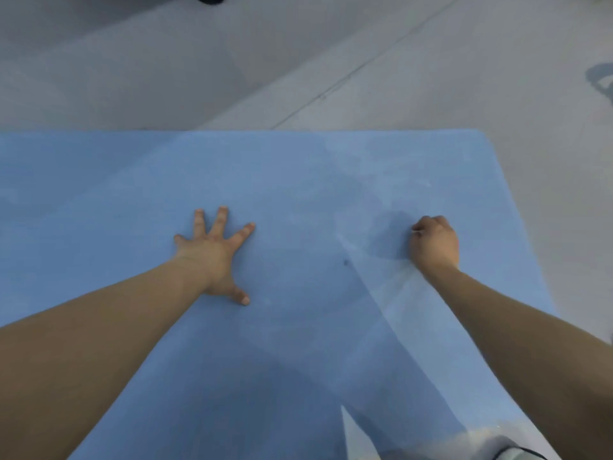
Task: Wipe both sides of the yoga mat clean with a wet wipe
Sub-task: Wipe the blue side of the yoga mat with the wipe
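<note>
The yoga mat (298, 180) is pressed by the flat left hand (215, 257) with spread fingers, the right hand (434, 244) is fisted, its contents cannot be told, and one side seems partly wiped.

Head view, downward, close overhead.

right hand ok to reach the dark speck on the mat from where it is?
Probably yes. The dark speck lies on bare yoga mat, between the hands and nearer the right hand; nothing lies between them.
</note>
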